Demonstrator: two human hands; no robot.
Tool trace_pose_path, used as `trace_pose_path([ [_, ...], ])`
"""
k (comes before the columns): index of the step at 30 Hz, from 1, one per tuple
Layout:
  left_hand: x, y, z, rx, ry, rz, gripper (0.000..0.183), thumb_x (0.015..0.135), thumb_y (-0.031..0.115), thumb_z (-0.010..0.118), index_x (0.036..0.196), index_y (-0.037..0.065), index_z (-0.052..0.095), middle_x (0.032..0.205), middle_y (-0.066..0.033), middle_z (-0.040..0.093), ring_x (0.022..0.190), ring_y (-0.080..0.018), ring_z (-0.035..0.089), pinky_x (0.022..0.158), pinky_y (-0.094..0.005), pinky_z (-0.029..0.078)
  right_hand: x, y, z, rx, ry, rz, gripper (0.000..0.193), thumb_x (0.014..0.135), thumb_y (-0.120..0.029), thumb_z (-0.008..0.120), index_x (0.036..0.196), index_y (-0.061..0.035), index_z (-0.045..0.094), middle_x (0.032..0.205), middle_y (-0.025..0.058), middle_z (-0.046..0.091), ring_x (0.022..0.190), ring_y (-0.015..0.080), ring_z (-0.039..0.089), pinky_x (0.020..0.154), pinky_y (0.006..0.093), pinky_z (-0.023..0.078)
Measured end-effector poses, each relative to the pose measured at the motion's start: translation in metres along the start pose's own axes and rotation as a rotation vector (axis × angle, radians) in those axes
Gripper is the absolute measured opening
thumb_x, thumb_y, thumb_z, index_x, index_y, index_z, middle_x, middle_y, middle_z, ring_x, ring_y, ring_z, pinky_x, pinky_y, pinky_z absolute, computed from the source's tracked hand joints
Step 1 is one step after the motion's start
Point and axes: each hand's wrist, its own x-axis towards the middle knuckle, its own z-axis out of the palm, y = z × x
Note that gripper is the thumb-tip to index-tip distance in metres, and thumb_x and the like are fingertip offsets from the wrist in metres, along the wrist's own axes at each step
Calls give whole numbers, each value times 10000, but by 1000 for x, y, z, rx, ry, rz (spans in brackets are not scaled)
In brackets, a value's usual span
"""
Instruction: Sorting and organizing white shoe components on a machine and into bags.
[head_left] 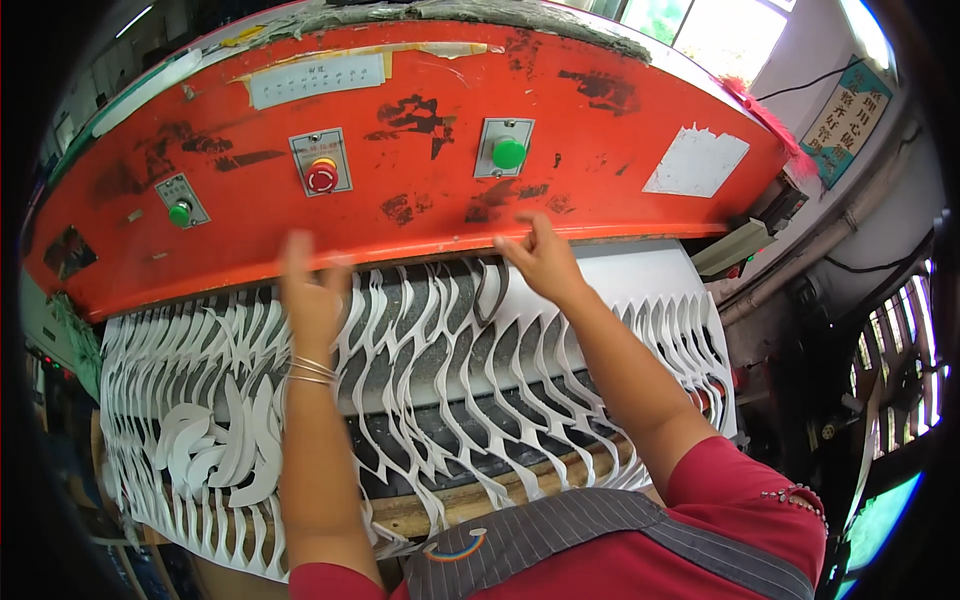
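My left hand (315, 290) is over the far left-middle of a white cut-out sheet (480, 420), just below the red machine's lower edge. Motion smears its fingers. My right hand (545, 262) is raised by the same edge, thumb and fingers apart, with nothing seen in it. Close by its fingertips lies a curved, dark-edged shape (490, 292), possibly a cutting die. Rows of crescent-shaped holes leave the sheet as thin wavy strips over a dark surface. Loose white crescent pieces (200, 445) are piled on the sheet at the left. Uncut white sheet (630, 275) stretches to the right.
The red machine front (420, 200) spans the far side, bearing a red button (322, 176), a larger green button (508, 153) and a smaller green button (180, 213). A wooden edge (420, 512) runs along the near side. Pipes (800, 260) line the right wall.
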Motion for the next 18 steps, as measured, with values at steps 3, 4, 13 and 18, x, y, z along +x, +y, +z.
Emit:
trace_pose_path([
  [3, 65, -22, -83, 320, 508, 48, 684, 910, 290, 587, 1421, -64, 300, 1510, -236, 248, 1403, -329, 260, 1142, -379, 229, 23, -63, -11, 166, 181, -115, 468, 831, -321, 717, 1062, 12, 484, 608, 69, 551, 574, 174, 581, 554, 326, 468],
  [4, 78, -24, -95, 388, 672, 67, 654, 920, 262, 564, 1428, -54, 298, 1519, -233, 230, 1411, -323, 247, 1145, -369, 220, 33, -72, -12, 166, 178, -102, 468, 831, -321, 717, 1062, 12, 484, 608, 69, 551, 574, 174, 581, 554, 326, 468],
  [13, 48, 38, -145, 15, 42, -28, 530, 920, 50, 472, 1438, 64, 363, 1510, -145, 321, 1389, -235, 324, 1078, -325, 313, 23, -80, -35, 121, 78, 14, 331, 813, -270, 741, 855, -29, 518, 632, 68, 555, 575, 148, 532, 544, 317, 448],
  [18, -99, 95, -120, 257, -562, -207, 170, 861, 197, 613, 874, 44, 686, 840, -141, 650, 790, -322, 625, 723, -398, 497, -80, -82, -57, -77, -773, -22, 306, 825, -368, 685, 854, -66, 642, 728, 106, 650, 653, 278, 620, 620, 384, 486],
])
